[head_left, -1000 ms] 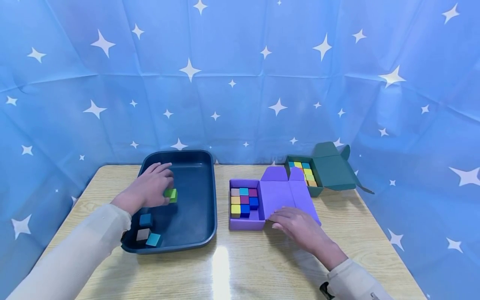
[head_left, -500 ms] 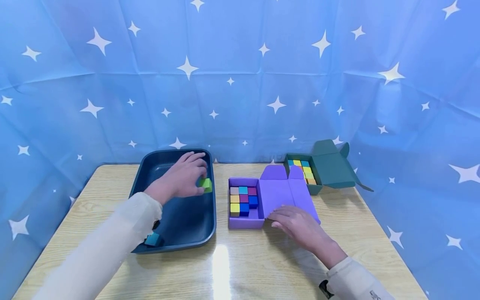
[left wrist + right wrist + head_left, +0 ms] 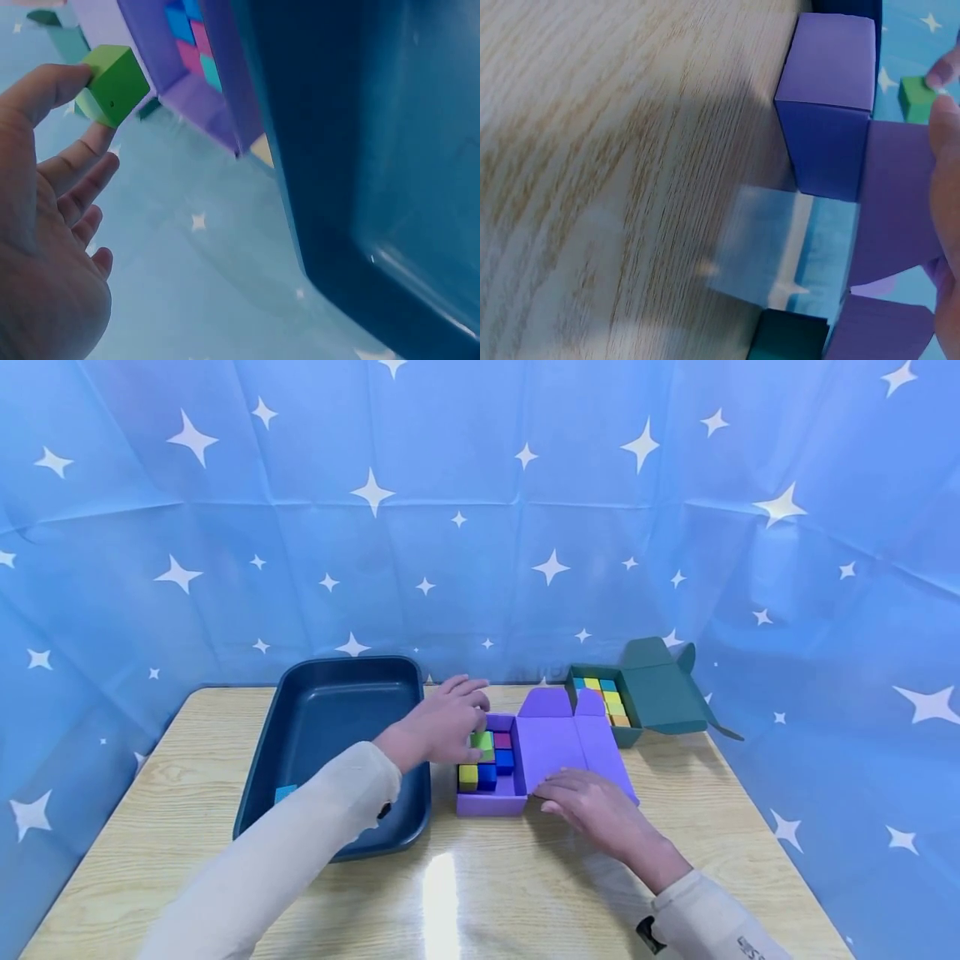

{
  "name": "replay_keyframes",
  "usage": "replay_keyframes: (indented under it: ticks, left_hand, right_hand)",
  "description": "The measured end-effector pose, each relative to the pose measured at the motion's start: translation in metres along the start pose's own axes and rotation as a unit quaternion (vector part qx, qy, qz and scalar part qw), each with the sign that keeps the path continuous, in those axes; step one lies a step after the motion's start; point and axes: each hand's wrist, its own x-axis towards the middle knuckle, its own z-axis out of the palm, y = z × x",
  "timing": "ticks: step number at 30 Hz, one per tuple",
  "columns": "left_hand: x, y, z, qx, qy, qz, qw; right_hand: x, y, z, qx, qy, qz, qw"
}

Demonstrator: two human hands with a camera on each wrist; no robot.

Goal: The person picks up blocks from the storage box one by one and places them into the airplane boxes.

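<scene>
My left hand pinches a lime green cube between thumb and index fingertip, the other fingers loosely bent. It holds the cube above the purple box, hiding part of the box and some cubes inside. Yellow, dark red and blue cubes show in the box. My right hand rests on the near edge of the box's folded-out lid. In the right wrist view only a strip of that hand shows along the right edge.
A dark blue tray stands left of the purple box, with a light blue cube partly behind my left sleeve. Behind to the right sits an open dark green box of coloured cubes. A starry blue curtain encloses the table.
My left hand has carried the green cube rightwards from over the tray to over the purple box. My right hand has stayed on the lid.
</scene>
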Motion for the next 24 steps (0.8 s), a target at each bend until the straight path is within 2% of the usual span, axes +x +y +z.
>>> replay_keyframes:
  ticks: [5,10,15,24]
  left_hand:
    - [0.015,0.017,0.012,0.009,-0.021,0.023,0.9995]
    - [0.024,0.028,0.023,0.015,-0.041,0.028,0.9986]
    - [0.028,0.031,0.035,0.017,-0.049,0.027,0.9983]
    - [0.033,0.036,0.048,0.023,-0.061,0.025,0.9976]
  right_hand:
    - [0.0,0.0,-0.001,-0.001,0.004,-0.003,1.0]
    - [-0.001,-0.001,-0.001,-0.003,0.004,-0.004,1.0]
    - [-0.001,-0.002,-0.001,-0.008,0.001,0.0,1.0]
    - [-0.002,-0.001,0.0,-0.008,0.006,0.002,1.0]
